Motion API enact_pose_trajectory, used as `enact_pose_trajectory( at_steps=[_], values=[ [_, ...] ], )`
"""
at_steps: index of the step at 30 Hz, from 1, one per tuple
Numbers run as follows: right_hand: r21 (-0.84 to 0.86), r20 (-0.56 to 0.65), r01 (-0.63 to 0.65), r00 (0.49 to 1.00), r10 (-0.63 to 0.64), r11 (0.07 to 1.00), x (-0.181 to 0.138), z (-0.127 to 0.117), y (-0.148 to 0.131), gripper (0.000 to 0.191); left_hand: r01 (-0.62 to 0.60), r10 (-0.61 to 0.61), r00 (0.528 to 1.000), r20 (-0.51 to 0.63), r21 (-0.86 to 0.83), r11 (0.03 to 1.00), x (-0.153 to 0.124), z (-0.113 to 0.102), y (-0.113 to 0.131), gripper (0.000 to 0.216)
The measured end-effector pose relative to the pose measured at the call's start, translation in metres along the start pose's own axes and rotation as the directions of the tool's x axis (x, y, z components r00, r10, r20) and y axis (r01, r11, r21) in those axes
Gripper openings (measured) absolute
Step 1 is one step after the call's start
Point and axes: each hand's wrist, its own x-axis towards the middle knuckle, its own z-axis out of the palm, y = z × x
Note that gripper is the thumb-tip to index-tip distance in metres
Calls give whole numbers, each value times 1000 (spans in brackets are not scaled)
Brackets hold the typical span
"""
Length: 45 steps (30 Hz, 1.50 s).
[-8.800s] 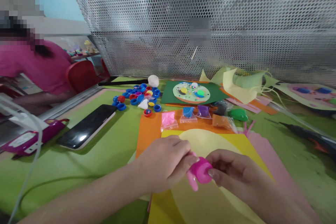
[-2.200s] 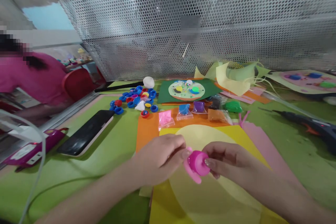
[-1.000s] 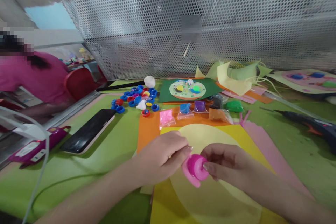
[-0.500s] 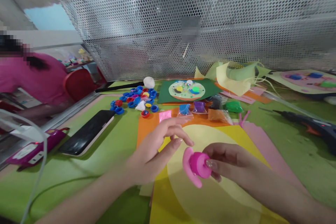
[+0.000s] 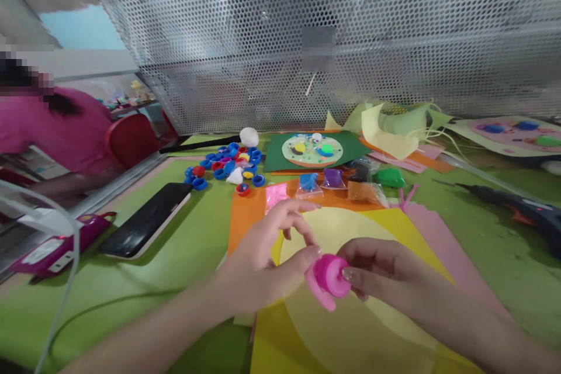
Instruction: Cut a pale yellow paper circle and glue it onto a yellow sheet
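Note:
My right hand grips a pink bottle cap between thumb and fingers, its round face turned toward me. Around the far left side of the cap curves a strip of lighter pink clay, its lower end sticking out free. With thumb and forefinger, my left hand pinches the upper end of that strip against the cap. Both hands are above a pale yellow paper circle lying on a yellow sheet.
Loose bottle caps lie at back left near a black phone. Small bags of coloured clay line the orange sheet. A decorated disc rests on green card. At right lies a glue gun. A person sits far left.
My left hand has come down and right, its thumb and forefinger closing on the upper end of the clay strip. My right hand and the cap have hardly moved.

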Motion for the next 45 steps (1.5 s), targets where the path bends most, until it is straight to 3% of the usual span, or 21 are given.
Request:
enact_pose_trajectory(
  at_steps=[10, 16, 20, 23, 27, 30, 34, 38, 42, 45],
  values=[
    [-15, -14, -24, 1000, 24, 1000, 3, 1, 1, 32, -73, 75, 995, -70, 26, 997, -1, 5, -2, 38],
    [-13, -26, -26, 999, 26, 1000, 2, 0, 1, 35, -231, 236, 957, -166, 51, 972, 0, 0, -9, 42],
    [-4, -43, -43, 998, 42, 999, 0, -1, 0, 41, -302, 299, 947, -120, -4, 953, -1, 0, -10, 40],
    [-11, -41, -28, 999, 28, 1000, 0, -1, 0, 40, -295, 293, 954, -64, -16, 955, -1, 1, -11, 42],
    [6, -26, -31, 999, 31, 1000, 2, 1, -1, 43, -226, 223, 974, -47, -48, 973, -1, 2, -11, 29],
    [8, -30, -28, 999, 28, 1000, 1, 2, -3, 44, -223, 219, 974, -53, -78, 972, 0, 2, -10, 36],
    [-20, -72, -63, 996, 61, 998, -2, 1, -8, 43, -354, 344, 930, -131, -63, 933, 2, 1, -10, 44],
    [-16, -98, -73, 993, 71, 997, -3, 1, -10, 41, -429, 427, 897, -113, 3, 903, 1, 1, -9, 41],
    [-20, -84, -76, 994, 74, 997, -2, 2, -10, 39, -411, 407, 898, -168, 13, 912, 0, 1, -10, 42],
    [-6, -73, -59, 996, 59, 998, -1, 1, -11, 38, -233, 227, 956, -187, -8, 972, 1, 0, -11, 15]
  ],
)
